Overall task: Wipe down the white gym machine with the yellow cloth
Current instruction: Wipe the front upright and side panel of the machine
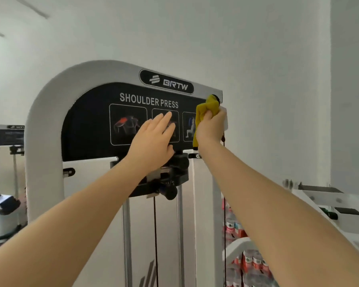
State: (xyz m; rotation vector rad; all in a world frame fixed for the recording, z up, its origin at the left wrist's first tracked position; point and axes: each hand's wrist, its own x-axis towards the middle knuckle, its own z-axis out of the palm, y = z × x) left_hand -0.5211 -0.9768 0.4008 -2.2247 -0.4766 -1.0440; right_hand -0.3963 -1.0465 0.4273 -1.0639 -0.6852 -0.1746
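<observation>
The white gym machine (pixel 44 125) rises in front of me, an arched frame around a black "SHOULDER PRESS" panel (pixel 87 125). My right hand (pixel 211 127) grips the bunched yellow cloth (pixel 205 110) against the panel's right edge, just below the frame's top right corner; a strip of cloth hangs down beside my wrist. My left hand (pixel 153 139) lies flat on the black panel over the middle picture, fingers straight and pointing up to the right.
Below the panel hang a black pulley block (pixel 170 175), steel guide rods (pixel 126 241) and a dark cable (pixel 155 241). Packs of water bottles (pixel 249 264) stand at the lower right. Another white machine (pixel 336 204) is on the right, more equipment at far left.
</observation>
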